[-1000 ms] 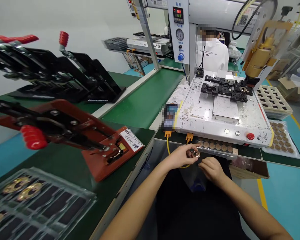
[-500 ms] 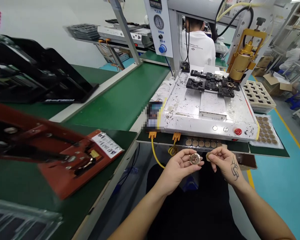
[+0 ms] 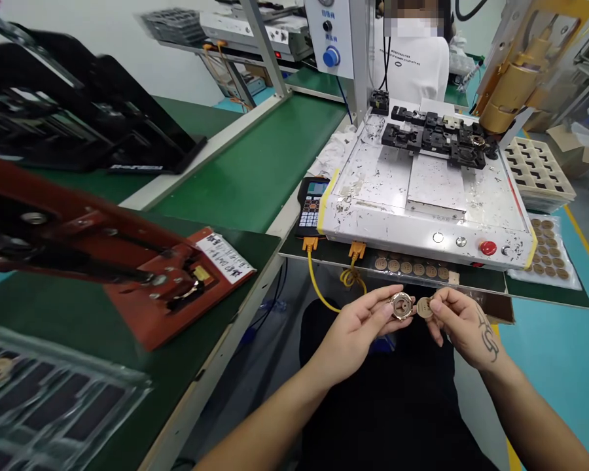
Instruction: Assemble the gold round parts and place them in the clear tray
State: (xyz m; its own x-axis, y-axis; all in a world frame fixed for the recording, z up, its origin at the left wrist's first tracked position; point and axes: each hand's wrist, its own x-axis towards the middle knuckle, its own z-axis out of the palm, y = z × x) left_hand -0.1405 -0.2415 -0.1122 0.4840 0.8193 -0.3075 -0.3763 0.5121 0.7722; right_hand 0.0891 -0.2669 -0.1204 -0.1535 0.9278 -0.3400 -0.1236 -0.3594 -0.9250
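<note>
Between the thumb and fingers of my left hand (image 3: 360, 330) is a gold-rimmed watch case (image 3: 401, 305), its round opening facing me. My right hand (image 3: 464, 327) pinches a thin round disc (image 3: 425, 308), tan with dark markings, by its right edge. Case and disc are side by side, nearly touching, above my lap. Past my hands, a clear strip holds a row of similar round discs (image 3: 406, 268) under the front edge of the white machine (image 3: 373, 222).
On the machine, black fixtures (image 3: 434, 140) sit below a gold cylinder (image 3: 510, 91). A keypad controller (image 3: 311, 206) lies left of it. More discs (image 3: 550, 252) and a cream tray (image 3: 540, 170) are at right. A red press (image 3: 157, 288) and clear tray (image 3: 69, 399) stand left.
My right hand has brought the disc closer to the watch case, and the disc's face now shows. My left thumb has shifted onto the case. The camera view has turned left and down.
</note>
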